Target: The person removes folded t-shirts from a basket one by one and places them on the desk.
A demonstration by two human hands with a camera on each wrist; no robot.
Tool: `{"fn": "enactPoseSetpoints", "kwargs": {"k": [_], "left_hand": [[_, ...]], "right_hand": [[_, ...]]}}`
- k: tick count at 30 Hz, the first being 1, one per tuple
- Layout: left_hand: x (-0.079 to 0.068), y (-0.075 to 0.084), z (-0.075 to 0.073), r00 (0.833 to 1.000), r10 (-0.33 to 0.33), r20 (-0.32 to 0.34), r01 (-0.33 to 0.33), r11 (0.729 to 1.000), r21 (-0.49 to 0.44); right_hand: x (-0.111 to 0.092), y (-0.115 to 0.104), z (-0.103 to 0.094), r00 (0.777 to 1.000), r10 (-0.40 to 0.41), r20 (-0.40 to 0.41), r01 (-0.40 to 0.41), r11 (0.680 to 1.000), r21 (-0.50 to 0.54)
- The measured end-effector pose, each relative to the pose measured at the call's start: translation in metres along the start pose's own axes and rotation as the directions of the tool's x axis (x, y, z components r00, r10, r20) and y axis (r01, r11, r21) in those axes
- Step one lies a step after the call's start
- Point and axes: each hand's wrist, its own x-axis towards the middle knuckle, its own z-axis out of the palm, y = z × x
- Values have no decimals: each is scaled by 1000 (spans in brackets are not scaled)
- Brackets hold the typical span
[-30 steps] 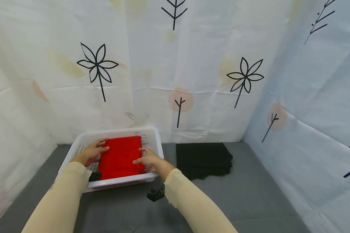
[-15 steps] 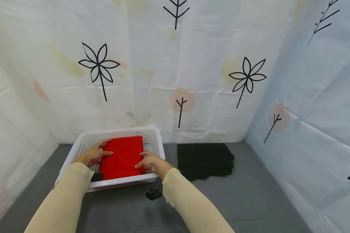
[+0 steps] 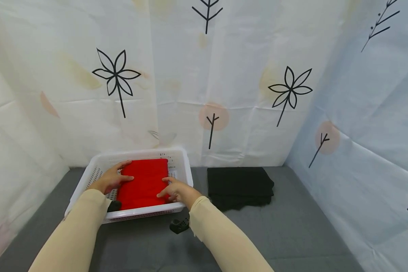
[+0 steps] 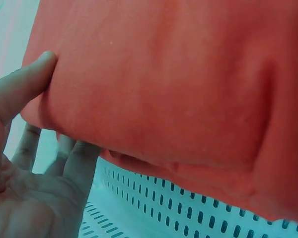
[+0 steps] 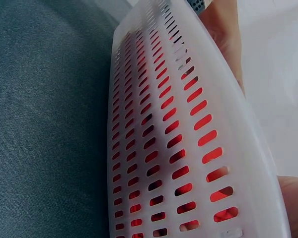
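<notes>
A red folded cloth (image 3: 144,183) lies inside a white perforated plastic basket (image 3: 139,214) in the head view. At the cloth's left side, my left hand (image 3: 110,178) grips the edge. In the left wrist view the thumb of the left hand (image 4: 37,188) presses on top, with the other fingers tucked under the fold. My right hand (image 3: 179,190) reaches over the basket's right front rim and holds the cloth's right edge, thumb on top; its lower fingers are hidden. The right wrist view mostly shows the basket wall (image 5: 188,119), red cloth showing through the slots.
To the right of the basket, a stack of folded black cloth (image 3: 239,187) lies on the grey table surface (image 3: 292,226). Behind and at the sides hang white sheets (image 3: 176,75) printed with plants. A black wrist device (image 3: 179,226) sits under the right wrist.
My left hand has moved slightly right, its thumb reaching farther over the red cloth. The right hand shifts only slightly. The head view has turned a little to the left.
</notes>
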Motion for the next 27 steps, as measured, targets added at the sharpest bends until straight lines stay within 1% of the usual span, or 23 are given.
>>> {"fn": "enactPoseSetpoints", "kwargs": {"k": [4,7,10,14,19,27], "left_hand": [[1,0,0,1000,8,-10,-8,1000,-6],[1,0,1,1000,-3,-1,3,1000,-25],[1,2,1,999,-32,18,33,999,-41],[-1,4,0,998,-59,37,61,997,-38],[-2,5,2,997,-50,52,53,998,-44],[-2,4,2,996,-44,79,47,998,-35]], "right_hand": [[0,0,2,1000,-6,7,6,1000,9],[0,-1,3,1000,-10,13,9,1000,25],[0,-1,3,1000,-17,24,16,999,31],[0,-1,3,999,-20,38,19,999,33],[1,-1,3,999,-19,47,17,999,43],[1,0,1,997,-8,75,6,1000,28]]}}
